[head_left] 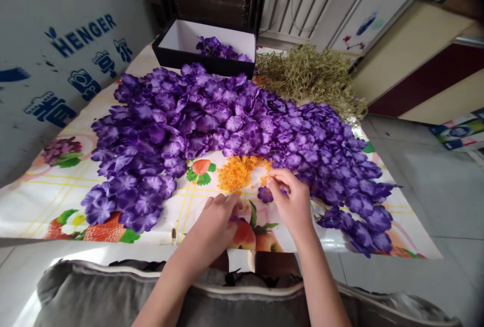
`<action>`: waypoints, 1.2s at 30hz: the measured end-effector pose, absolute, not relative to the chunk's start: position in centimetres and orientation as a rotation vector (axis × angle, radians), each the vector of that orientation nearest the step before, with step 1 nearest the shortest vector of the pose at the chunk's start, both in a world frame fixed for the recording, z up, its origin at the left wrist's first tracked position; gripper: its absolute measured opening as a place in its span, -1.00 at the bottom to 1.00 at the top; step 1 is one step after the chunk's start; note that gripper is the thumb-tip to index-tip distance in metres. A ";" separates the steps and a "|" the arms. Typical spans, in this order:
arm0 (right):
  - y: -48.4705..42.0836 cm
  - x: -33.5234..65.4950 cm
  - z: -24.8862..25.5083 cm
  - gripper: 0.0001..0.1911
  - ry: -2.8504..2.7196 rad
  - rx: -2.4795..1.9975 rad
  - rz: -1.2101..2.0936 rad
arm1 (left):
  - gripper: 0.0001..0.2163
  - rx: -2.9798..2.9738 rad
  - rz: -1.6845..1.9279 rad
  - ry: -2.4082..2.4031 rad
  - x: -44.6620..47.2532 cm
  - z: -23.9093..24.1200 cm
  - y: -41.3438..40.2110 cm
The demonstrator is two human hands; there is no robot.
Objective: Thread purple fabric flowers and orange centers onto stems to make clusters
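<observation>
White with a fruit print, our table [34, 198] stands over pale floor tiles [427, 180], many-lobed purple flowers [227, 120] arching behind a heap of tiny orange pieces [235, 173], our right hand [294, 201] nearly pinching its fingers at the edge, our left hand [216, 222] curled nearby, what either holds unclear.

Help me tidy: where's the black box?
In the head view, the box sits far back on the table, left of centre, behind the purple flowers, left of the tangled stems.

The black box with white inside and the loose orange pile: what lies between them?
The head view shows a broad heap of purple, cloth-like flower petals between them.
</observation>
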State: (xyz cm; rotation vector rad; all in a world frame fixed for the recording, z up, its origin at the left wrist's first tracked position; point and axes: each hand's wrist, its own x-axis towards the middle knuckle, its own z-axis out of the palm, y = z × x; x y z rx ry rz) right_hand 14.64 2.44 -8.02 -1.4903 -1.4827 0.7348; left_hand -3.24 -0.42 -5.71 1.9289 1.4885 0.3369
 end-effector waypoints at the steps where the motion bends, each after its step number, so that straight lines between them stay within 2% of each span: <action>1: 2.4 14.7 -8.1 -0.91 -1.459 -1.475 0.767 | -0.74 1.895 0.377 1.487 -3.2 -5.7 -0.3; 6: 2.1 14.4 -7.6 -0.86 -1.335 -1.374 0.932 | -0.91 1.760 0.590 1.475 -3.3 -5.3 0.1; 14: 1.9 14.4 -7.0 -0.96 -1.232 -1.275 1.089 | -0.79 1.517 1.057 1.413 -3.5 -4.9 1.0; 22: 1.0 13.6 -5.5 -0.92 -1.230 -1.029 1.341 | -0.83 1.414 1.036 1.328 -3.3 -4.6 0.7; 26: 0.3 12.9 -4.8 -0.89 -1.294 -1.076 1.497 | -0.81 1.440 0.953 1.313 -3.5 -3.9 0.1; 29: 0.1 12.7 -4.7 -0.87 -1.311 -1.123 1.505 | -0.78 1.420 0.925 1.255 -3.6 -3.9 -0.3; 33: -0.3 12.5 -4.8 -0.93 -1.312 -1.087 1.472 | -0.88 1.288 0.968 1.182 -3.4 -4.6 -0.9; 36: -0.7 12.4 -4.9 -0.97 -1.312 -1.102 1.445 | -0.82 1.238 1.009 1.106 -3.2 -5.1 -1.3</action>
